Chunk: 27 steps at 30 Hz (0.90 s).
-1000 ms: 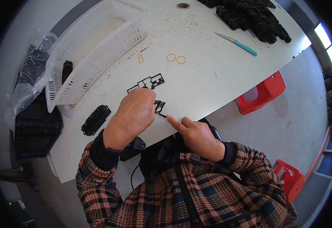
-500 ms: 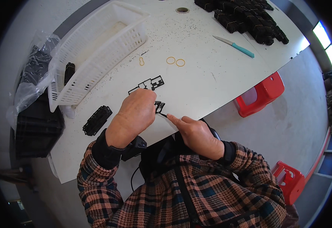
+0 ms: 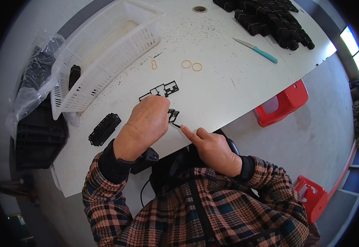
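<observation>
My left hand [image 3: 144,125] is closed on a small black plastic frame [image 3: 173,115]; much of the piece is hidden under the fingers. In my right hand [image 3: 216,152] is a thin dark pointed tool [image 3: 176,125], its index finger stretched along it. The tool's tip meets the lower edge of the small frame. Just beyond my left hand, a longer black plastic frame [image 3: 171,88] with rectangular openings lies flat on the white table [image 3: 212,103]. A bundle of similar black frames [image 3: 104,129] rests left of my left wrist.
A white perforated basket [image 3: 105,78] stands at the left, with a black bundle [image 3: 75,77] inside. Rubber bands [image 3: 196,66], a teal-handled knife [image 3: 261,52], a tape roll [image 3: 199,9] and several black bundles [image 3: 278,24] lie farther off. Red stools [image 3: 284,103] stand right of the table.
The tool's tip has shifted slightly left along the frame's lower edge, and more of its shaft shows. My left hand keeps its hold; the whole view has moved a little.
</observation>
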Each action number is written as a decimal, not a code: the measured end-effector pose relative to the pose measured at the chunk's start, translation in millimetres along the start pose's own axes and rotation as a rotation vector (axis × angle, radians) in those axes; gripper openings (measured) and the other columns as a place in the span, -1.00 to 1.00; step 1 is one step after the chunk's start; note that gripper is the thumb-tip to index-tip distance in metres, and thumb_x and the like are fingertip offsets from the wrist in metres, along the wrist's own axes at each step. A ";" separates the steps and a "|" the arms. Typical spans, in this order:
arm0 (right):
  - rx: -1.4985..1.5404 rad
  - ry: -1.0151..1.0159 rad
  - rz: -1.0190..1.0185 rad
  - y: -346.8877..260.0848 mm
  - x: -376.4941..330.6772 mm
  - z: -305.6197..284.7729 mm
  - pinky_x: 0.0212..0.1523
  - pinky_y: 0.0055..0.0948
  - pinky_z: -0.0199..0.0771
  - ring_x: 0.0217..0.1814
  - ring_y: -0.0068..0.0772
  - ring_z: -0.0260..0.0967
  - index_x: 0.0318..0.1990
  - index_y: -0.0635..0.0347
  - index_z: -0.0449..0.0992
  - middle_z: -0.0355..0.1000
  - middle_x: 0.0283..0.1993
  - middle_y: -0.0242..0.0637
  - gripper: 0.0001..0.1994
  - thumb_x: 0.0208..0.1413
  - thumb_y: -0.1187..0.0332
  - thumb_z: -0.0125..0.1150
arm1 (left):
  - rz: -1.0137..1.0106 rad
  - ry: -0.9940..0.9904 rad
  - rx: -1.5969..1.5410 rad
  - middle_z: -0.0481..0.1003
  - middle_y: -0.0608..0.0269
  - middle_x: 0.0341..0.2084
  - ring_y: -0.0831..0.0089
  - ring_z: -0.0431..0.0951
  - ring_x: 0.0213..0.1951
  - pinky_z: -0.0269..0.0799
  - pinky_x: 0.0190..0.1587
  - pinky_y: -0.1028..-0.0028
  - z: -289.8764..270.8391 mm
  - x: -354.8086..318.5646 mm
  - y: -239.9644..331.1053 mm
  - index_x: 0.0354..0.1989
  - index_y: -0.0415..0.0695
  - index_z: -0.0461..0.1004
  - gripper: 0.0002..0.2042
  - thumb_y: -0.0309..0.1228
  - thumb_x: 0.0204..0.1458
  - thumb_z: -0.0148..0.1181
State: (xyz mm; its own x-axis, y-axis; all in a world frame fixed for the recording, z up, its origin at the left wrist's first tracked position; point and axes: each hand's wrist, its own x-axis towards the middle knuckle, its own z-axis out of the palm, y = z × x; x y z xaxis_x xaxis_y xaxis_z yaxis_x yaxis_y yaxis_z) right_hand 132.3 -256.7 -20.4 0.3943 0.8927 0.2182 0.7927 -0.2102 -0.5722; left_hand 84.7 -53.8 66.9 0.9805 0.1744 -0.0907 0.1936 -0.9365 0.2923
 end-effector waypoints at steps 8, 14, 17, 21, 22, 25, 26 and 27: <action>-0.001 0.009 -0.007 6.4 0.2 4.3 -0.47 -0.30 0.45 -0.51 -0.19 0.35 0.28 0.09 0.28 0.28 -0.40 -0.20 -0.34 -0.07 0.67 0.07 | 0.002 0.006 -0.008 0.41 -0.20 -0.58 -0.15 0.43 -0.41 0.35 -0.33 0.09 -1.1 -0.1 -1.0 -0.57 -0.37 0.37 -0.85 -0.50 -0.11 0.12; -0.004 -0.032 0.015 6.9 1.6 6.4 -0.47 -0.31 0.45 -0.50 -0.18 0.36 0.27 0.09 0.28 0.27 -0.39 -0.20 -0.36 -0.06 0.66 0.08 | 0.016 0.026 -0.009 0.42 -0.16 -0.57 -0.12 0.44 -0.39 0.35 -0.31 0.09 0.5 -1.7 -3.0 -0.56 -0.35 0.39 -0.86 -0.50 -0.11 0.13; -0.039 -0.050 0.023 3.9 3.4 2.3 -0.47 -0.31 0.45 -0.50 -0.18 0.37 0.27 0.10 0.29 0.28 -0.38 -0.20 -0.37 -0.05 0.65 0.08 | 0.018 0.008 -0.007 0.42 -0.15 -0.56 -0.11 0.44 -0.38 0.36 -0.30 0.09 0.7 -1.4 -3.6 -0.55 -0.34 0.39 -0.86 -0.50 -0.10 0.13; -0.091 -0.061 0.037 2.2 3.7 3.8 -0.47 -0.30 0.45 -0.50 -0.17 0.37 0.26 0.09 0.30 0.30 -0.38 -0.19 -0.39 -0.04 0.64 0.09 | 0.044 0.057 -0.032 0.42 -0.15 -0.55 -0.11 0.44 -0.37 0.36 -0.29 0.10 1.5 -4.3 -1.6 -0.54 -0.34 0.40 -0.87 -0.50 -0.09 0.13; -0.107 -0.062 0.041 2.0 3.9 4.9 -0.47 -0.30 0.45 -0.50 -0.16 0.37 0.26 0.08 0.30 0.31 -0.38 -0.19 -0.39 -0.04 0.63 0.09 | 0.056 0.086 -0.044 0.42 -0.15 -0.55 -0.11 0.44 -0.37 0.36 -0.29 0.10 1.2 -5.6 -1.4 -0.53 -0.34 0.40 -0.87 -0.50 -0.09 0.13; -0.008 -0.022 0.040 10.7 4.9 3.7 -0.47 -0.29 0.45 -0.51 -0.15 0.37 0.25 0.07 0.32 0.32 -0.39 -0.19 -0.41 -0.03 0.62 0.09 | 0.050 0.098 -0.032 0.42 -0.16 -0.55 -0.12 0.44 -0.38 0.36 -0.29 0.09 4.1 -6.7 -3.4 -0.54 -0.34 0.39 -0.87 -0.50 -0.09 0.13; 0.042 -0.003 0.040 12.1 5.3 3.1 -0.47 -0.28 0.45 -0.52 -0.15 0.36 0.24 0.07 0.33 0.32 -0.39 -0.19 -0.41 -0.03 0.62 0.10 | 0.048 0.103 -0.028 0.42 -0.17 -0.56 -0.12 0.44 -0.38 0.36 -0.30 0.09 4.2 -6.9 -3.7 -0.54 -0.34 0.39 -0.86 -0.50 -0.09 0.13; 0.041 -0.002 0.042 11.7 4.2 2.9 -0.47 -0.28 0.45 -0.52 -0.15 0.36 0.24 0.07 0.33 0.32 -0.39 -0.19 -0.41 -0.03 0.62 0.10 | 0.050 0.103 -0.029 0.42 -0.17 -0.56 -0.12 0.44 -0.38 0.36 -0.30 0.09 3.7 -6.6 -3.1 -0.54 -0.34 0.39 -0.86 -0.50 -0.09 0.13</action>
State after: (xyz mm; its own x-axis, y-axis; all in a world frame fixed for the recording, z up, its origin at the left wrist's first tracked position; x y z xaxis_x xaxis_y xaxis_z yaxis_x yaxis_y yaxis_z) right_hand 141.9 -254.2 -28.5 0.4261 0.8841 0.1920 0.7558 -0.2312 -0.6127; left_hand 77.5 -53.2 63.1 0.9870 0.1594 0.0221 0.1440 -0.9360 0.3211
